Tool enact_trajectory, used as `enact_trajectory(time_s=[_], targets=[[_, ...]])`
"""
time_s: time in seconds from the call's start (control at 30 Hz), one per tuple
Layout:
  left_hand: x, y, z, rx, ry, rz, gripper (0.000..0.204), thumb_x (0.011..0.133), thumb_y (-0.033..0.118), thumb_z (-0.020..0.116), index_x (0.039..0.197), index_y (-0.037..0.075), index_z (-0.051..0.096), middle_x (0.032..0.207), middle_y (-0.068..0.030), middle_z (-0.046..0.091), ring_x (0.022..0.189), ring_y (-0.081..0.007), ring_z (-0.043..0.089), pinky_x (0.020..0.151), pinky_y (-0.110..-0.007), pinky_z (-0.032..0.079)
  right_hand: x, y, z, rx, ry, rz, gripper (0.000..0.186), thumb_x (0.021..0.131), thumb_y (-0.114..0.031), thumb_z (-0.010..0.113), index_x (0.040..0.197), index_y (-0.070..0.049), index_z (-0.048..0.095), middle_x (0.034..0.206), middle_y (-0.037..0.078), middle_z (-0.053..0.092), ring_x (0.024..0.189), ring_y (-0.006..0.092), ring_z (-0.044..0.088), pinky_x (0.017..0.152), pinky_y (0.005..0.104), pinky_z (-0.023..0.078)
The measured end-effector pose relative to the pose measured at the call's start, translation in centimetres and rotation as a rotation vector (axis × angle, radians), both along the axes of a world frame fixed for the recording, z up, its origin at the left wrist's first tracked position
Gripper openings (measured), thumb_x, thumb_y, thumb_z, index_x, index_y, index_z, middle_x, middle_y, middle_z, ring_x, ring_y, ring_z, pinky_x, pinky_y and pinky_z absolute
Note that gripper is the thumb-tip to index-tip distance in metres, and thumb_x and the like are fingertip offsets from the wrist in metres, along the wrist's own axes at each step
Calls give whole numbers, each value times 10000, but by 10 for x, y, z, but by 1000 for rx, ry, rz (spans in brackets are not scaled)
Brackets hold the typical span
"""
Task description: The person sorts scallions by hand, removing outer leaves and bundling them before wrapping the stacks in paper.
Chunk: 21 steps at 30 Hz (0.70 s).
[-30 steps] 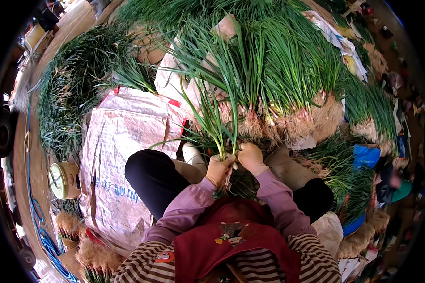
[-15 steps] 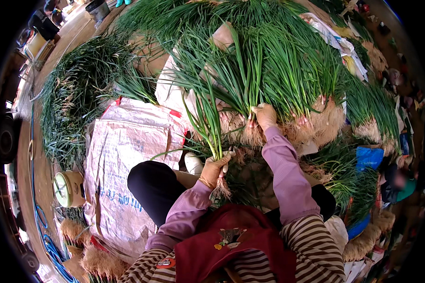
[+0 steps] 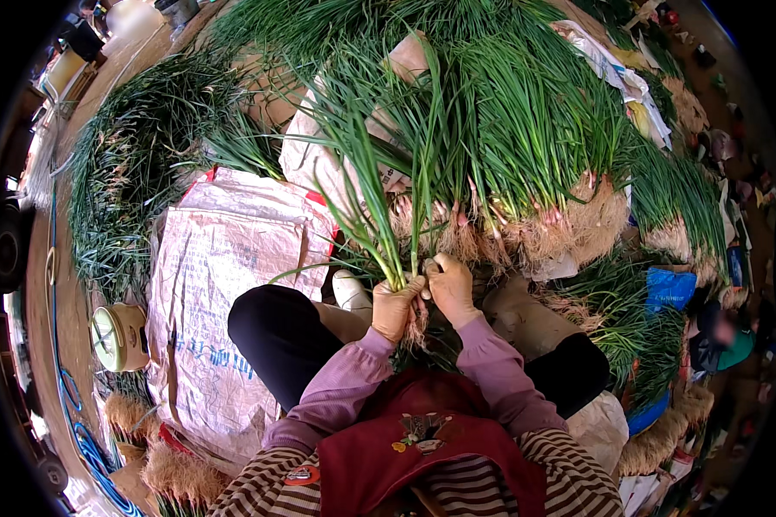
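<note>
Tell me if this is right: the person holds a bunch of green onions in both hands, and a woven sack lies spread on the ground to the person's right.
One detail is wrong. In the head view the woven sack lies spread on the ground to the person's left, not the right. The rest holds: the left hand and the right hand both grip the bunch of green onions near its roots.

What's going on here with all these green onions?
A seated person grips a small bunch of green onions near the roots in the left hand, while the right hand brings a stalk to it. A big pile of onions lies in front, a woven sack at their left, and a small scale beyond it.
</note>
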<state>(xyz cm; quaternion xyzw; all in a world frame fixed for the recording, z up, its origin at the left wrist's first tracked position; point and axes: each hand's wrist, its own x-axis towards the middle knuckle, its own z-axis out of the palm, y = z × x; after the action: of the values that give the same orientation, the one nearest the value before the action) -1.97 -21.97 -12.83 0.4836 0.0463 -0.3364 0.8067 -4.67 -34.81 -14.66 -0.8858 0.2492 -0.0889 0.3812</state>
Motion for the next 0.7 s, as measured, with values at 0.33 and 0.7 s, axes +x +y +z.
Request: enact_trajectory(time_s=[0.33, 0.7], targets=[[19, 13, 5, 7, 99, -118, 177, 842, 152, 647, 972, 32, 635, 563, 2, 549, 350, -47, 408, 315, -178, 284, 65, -84, 20, -543, 49, -86, 397, 847, -378, 586, 878, 17, 609, 703, 149, 613, 607, 256, 595, 597, 408, 463], [16, 6, -6, 48, 149, -82, 229, 816, 152, 677, 996, 17, 633, 608, -22, 591, 329, -58, 401, 293, -190, 276, -19, -6, 45, -276, -229, 387, 142, 763, -172, 650, 676, -67, 608, 660, 85, 594, 561, 252, 550, 612, 402, 442]])
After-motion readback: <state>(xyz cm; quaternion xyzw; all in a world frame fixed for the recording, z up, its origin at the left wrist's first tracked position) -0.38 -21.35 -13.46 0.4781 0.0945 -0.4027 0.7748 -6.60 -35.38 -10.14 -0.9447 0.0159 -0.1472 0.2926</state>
